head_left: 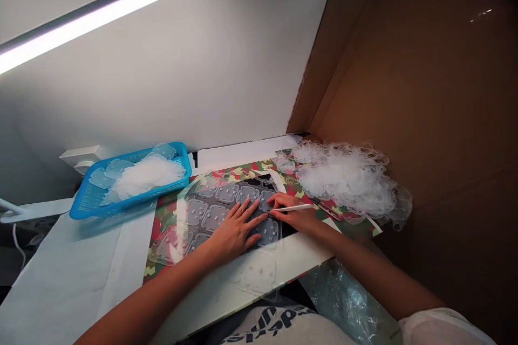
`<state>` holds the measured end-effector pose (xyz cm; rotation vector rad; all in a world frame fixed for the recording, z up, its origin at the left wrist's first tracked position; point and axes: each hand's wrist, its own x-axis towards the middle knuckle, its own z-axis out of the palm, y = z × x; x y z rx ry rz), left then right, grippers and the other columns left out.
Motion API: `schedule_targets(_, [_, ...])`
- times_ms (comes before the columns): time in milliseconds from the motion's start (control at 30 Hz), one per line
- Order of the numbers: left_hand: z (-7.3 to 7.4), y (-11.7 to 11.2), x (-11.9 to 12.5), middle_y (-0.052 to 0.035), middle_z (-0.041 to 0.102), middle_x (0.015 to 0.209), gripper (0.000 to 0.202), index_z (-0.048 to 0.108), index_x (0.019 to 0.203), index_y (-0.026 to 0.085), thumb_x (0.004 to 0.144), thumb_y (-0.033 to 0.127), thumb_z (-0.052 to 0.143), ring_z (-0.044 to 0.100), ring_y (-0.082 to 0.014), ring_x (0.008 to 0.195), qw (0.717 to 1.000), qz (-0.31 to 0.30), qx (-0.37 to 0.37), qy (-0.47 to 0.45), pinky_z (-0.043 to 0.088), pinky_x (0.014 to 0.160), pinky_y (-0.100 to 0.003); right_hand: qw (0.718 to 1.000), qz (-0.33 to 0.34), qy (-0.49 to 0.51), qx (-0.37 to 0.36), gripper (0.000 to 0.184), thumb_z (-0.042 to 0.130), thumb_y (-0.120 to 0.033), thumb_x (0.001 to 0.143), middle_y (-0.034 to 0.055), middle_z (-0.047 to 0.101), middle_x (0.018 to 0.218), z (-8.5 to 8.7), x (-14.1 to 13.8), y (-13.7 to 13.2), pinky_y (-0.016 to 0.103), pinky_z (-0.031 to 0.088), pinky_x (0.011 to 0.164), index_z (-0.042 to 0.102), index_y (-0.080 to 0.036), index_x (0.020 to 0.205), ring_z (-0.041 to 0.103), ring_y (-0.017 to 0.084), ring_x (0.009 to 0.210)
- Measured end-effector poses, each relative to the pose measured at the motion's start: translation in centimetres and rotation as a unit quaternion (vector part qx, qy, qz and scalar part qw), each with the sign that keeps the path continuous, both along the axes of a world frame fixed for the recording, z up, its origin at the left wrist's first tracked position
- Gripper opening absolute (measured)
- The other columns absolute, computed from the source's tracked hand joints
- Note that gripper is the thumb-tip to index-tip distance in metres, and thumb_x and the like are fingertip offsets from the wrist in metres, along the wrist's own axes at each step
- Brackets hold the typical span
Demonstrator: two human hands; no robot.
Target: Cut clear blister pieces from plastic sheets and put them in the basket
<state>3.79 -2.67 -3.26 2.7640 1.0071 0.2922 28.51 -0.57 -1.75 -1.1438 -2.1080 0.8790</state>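
Note:
A translucent plastic sheet (197, 211) with rows of rounded, dotted pieces moulded in it lies over a dark surface on the table. My left hand (237, 229) rests flat on it, fingers spread. At the sheet's right side, my right hand (292, 213) pinches a slim white pen-like tool (297, 207). Its tip points left at the sheet, close to my left fingertips; the kind of tip is too small to make out. Part of the sheet is hidden under my hands. Its near edge hangs over a pale board (226, 291).
A blue basket (83, 202) at the back left holds clear pieces (149, 175). Clear plastic scraps (348, 178) are heaped at the right, beside a pink-handled tool (327, 209). Brown cardboard (424, 97) walls the right side. A lamp (105, 13) glows above; plastic film (343, 296) lies below the board.

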Motion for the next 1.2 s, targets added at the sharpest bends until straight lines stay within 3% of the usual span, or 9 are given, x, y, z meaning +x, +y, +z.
schedule_targets(200, [-0.6,-0.3,0.1,-0.0043,0.018,0.162,0.056,0.031,0.15,0.036,0.096,0.049,0.043,0.015,-0.0312,0.148,1.0,0.005,0.02,-0.011,0.021,0.117,-0.052,1.0,0.0,0.0,0.002,0.016,0.06,-0.027,0.087,0.0031,0.066,0.102,-0.1,-0.3,0.1,0.031,0.046,0.082,0.056,-0.021,0.072,0.061,0.019,0.093])
schedule_targets(567, [-0.8,-0.3,0.0,-0.0051,0.015,0.162,0.057,0.035,0.148,0.033,0.094,0.046,0.048,0.015,-0.0297,0.148,1.0,0.01,0.014,-0.022,0.02,0.118,-0.051,0.999,0.028,-0.018,0.002,0.016,0.057,-0.021,0.088,0.0043,0.065,0.111,0.0,-0.1,0.1,0.033,0.048,0.083,0.056,-0.021,0.072,0.061,0.02,0.099])
schedule_targets(767, [-0.7,-0.2,0.2,-0.0077,0.005,0.163,0.055,0.04,0.145,0.033,0.093,0.042,0.052,0.014,-0.0331,0.148,1.0,0.014,0.01,-0.024,0.023,0.117,-0.053,0.99,0.028,-0.06,0.121,0.015,0.051,-0.026,0.093,0.009,0.067,0.109,-1.0,-0.7,-0.3,0.042,0.048,0.092,0.063,-0.023,0.085,0.061,0.025,0.104])
schedule_targets(833, [-0.5,-0.3,0.2,-0.0074,0.004,0.163,0.053,0.041,0.145,0.034,0.093,0.042,0.053,0.014,-0.0343,0.148,1.0,0.02,0.006,-0.024,0.024,0.116,-0.054,0.987,-0.011,-0.054,0.148,0.017,0.049,-0.027,0.093,0.0098,0.069,0.102,-0.6,0.1,0.5,0.042,0.048,0.091,0.065,-0.023,0.09,0.062,0.026,0.1])
schedule_targets(933, [-0.2,-0.6,0.0,-0.0061,0.006,0.163,0.052,0.043,0.144,0.034,0.093,0.042,0.052,0.013,-0.0353,0.148,0.999,0.025,0.005,-0.034,0.025,0.115,-0.056,0.965,-0.22,0.012,0.141,0.02,0.048,-0.034,0.093,0.0088,0.07,0.101,0.9,2.9,2.4,0.037,0.049,0.08,0.064,-0.022,0.089,0.064,0.024,0.09])
schedule_targets(967, [0.0,-0.7,-0.1,-0.0062,0.009,0.163,0.052,0.044,0.143,0.034,0.093,0.043,0.052,0.014,-0.0355,0.148,0.999,0.023,0.001,-0.035,0.026,0.114,-0.056,0.947,-0.292,0.037,0.128,0.021,0.049,-0.037,0.091,0.008,0.071,0.097,1.3,3.9,2.9,0.034,0.048,0.076,0.062,-0.022,0.084,0.063,0.023,0.085])
schedule_targets(1033, [0.4,-0.3,0.1,-0.0075,0.021,0.161,0.048,0.051,0.138,0.033,0.092,0.045,0.053,0.021,-0.0354,0.146,0.998,0.028,-0.012,-0.047,0.029,0.112,-0.056,0.932,-0.343,0.08,0.083,0.024,0.054,-0.042,0.087,0.0061,0.071,0.086,2.1,5.0,3.2,0.031,0.047,0.068,0.057,-0.022,0.073,0.062,0.021,0.077])
schedule_targets(1133, [1.2,1.4,1.3,-0.0123,0.056,0.136,0.039,0.067,0.118,0.025,0.096,0.047,0.043,0.048,-0.0302,0.129,0.982,0.095,-0.07,-0.151,0.04,0.105,-0.05,0.959,-0.26,0.113,0.015,0.025,0.058,-0.041,0.084,0.0046,0.073,0.09,2.6,4.0,1.7,0.031,0.048,0.07,0.053,-0.022,0.068,0.064,0.021,0.08])
schedule_targets(1200, [1.7,3.1,2.6,-0.0139,0.07,0.106,0.053,0.071,0.105,0.017,0.098,0.05,0.03,0.064,-0.0245,0.099,0.933,0.152,-0.202,-0.256,0.051,0.088,-0.042,0.973,-0.2,0.112,-0.003,0.021,0.058,-0.039,0.086,0.0041,0.073,0.1,2.7,2.1,-0.1,0.032,0.049,0.076,0.057,-0.023,0.072,0.065,0.022,0.087])
